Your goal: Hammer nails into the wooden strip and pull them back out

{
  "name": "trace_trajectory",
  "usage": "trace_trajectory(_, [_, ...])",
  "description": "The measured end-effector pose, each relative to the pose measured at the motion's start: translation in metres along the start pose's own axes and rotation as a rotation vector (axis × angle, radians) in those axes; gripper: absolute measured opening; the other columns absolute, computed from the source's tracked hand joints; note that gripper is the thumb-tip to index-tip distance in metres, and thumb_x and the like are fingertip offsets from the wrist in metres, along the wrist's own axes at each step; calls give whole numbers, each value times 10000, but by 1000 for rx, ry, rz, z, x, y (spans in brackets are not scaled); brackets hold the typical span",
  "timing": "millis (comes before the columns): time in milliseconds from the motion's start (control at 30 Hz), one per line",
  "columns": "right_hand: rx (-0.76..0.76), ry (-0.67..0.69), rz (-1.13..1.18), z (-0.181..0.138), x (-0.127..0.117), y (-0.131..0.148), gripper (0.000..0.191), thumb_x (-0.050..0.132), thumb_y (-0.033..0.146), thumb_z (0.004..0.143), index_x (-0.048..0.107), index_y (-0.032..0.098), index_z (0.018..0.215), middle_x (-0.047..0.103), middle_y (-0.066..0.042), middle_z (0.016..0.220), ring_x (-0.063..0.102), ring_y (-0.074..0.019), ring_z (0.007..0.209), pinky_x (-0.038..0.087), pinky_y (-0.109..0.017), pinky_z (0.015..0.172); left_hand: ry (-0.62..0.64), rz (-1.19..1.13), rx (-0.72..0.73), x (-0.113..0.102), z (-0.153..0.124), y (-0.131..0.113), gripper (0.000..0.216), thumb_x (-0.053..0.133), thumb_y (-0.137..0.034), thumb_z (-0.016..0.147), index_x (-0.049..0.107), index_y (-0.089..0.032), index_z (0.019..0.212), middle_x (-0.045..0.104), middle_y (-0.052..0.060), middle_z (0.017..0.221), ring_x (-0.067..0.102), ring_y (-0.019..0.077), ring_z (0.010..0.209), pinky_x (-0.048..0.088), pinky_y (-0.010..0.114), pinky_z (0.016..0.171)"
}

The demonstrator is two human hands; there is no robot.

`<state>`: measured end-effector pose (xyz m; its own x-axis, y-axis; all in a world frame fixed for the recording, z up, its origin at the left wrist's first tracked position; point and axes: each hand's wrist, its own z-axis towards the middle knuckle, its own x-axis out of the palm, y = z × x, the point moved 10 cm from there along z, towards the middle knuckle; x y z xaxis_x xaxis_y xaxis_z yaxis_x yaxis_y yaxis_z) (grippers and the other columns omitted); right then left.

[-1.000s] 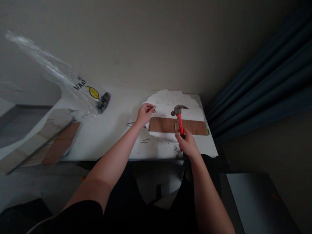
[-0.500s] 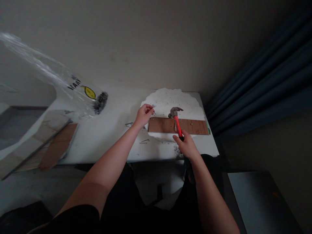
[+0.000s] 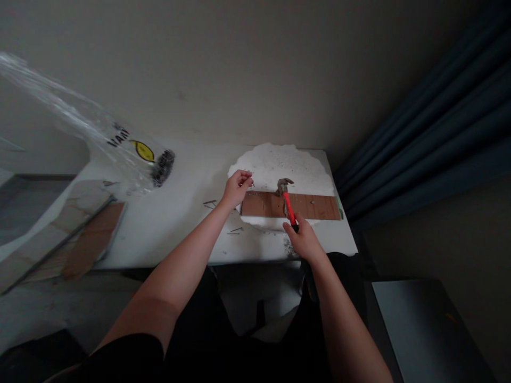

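Note:
My right hand (image 3: 304, 238) is wrapped round the black grip of a claw hammer (image 3: 289, 208) with a red shaft. The hammer's head hovers over or rests on a brown wooden board (image 3: 321, 207); I cannot tell which. Beyond the board's left end, my left hand (image 3: 238, 186) pinches a small nail (image 3: 253, 184), mostly hidden by the fingers. Under the board lies a ragged-edged white slab (image 3: 279, 159) sprinkled with dark specks. Loose nails (image 3: 235, 231) lie on the table, left of the slab, with more nails (image 3: 209, 204) near my left wrist.
A clear plastic bag (image 3: 142, 151) of dark, small pieces lies on the white table (image 3: 187, 165) at left. Several wooden offcuts (image 3: 93, 239) overlap the table's left front edge. A blue curtain (image 3: 431, 106) hangs at right, above a grey-topped box (image 3: 415, 319).
The hammer's head has shifted slightly left and tilted a little. My left hand stays almost still at the board's left end, its fingers still pinched.

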<state>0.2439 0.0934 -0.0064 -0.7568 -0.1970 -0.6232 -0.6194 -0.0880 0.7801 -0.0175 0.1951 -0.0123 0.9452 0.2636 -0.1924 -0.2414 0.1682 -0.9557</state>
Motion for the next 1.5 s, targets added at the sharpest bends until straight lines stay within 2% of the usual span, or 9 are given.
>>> trace_trajectory(100, [20, 0, -8, 0, 2, -4, 311, 487, 425, 889, 579, 190, 1071, 656, -94, 942, 607, -233, 888, 462, -347, 784, 30, 48, 27, 5, -4, -4, 116, 584, -211, 832, 577, -182, 944, 646, 15, 807, 629, 133, 738, 475, 267, 706])
trace_trajectory(233, [32, 13, 23, 0, 3, -5, 314, 494, 441, 884, 576, 206, 1074, 643, -66, 894, 602, -223, 825, 463, -336, 746, 144, 164, 112, 26, -15, -15, 151, 587, -267, 846, 617, -187, 971, 669, 28, 863, 634, 158, 809, 480, 285, 749])
trace_trajectory(400, [11, 9, -2, 0, -1, 2, 331, 521, 444, 879, 586, 183, 1072, 650, -81, 927, 591, -223, 854, 448, -346, 785, 187, 217, 132, 38, -24, -19, 174, 563, -294, 872, 631, -192, 995, 691, 34, 899, 653, 175, 847, 493, 302, 803])
trace_trajectory(600, [-2, 9, 27, -1, -1, 4, 382, 550, 461, 871, 581, 167, 1114, 654, -92, 945, 590, -227, 874, 436, -340, 786, 188, 231, 126, 38, -24, -13, 181, 561, -299, 878, 634, -199, 1011, 710, 32, 933, 664, 174, 853, 508, 308, 825])
trace_trajectory(767, [-12, -2, 17, 0, 0, 4, 354, 563, 465, 865, 589, 173, 1064, 645, -73, 884, 580, -216, 808, 430, -333, 744, 181, 250, 156, 38, -24, -15, 174, 565, -298, 885, 637, -200, 1009, 715, 25, 916, 667, 167, 840, 514, 307, 823])
trace_trajectory(1200, [-6, 9, 40, 0, 1, 1, 373, 577, 472, 859, 578, 174, 1084, 649, -81, 932, 589, -222, 873, 437, -350, 797, 165, 270, 155, 38, -25, -16, 169, 563, -268, 889, 640, -200, 1023, 720, 25, 907, 675, 170, 834, 521, 310, 826])
trace_trajectory(1500, [-3, -1, 36, 0, -1, 3, 366, 577, 470, 855, 585, 170, 1064, 641, -71, 879, 585, -219, 820, 438, -347, 773, 164, 277, 166, 39, -26, -18, 174, 554, -278, 898, 646, -198, 1023, 722, 29, 921, 676, 169, 838, 523, 307, 829])
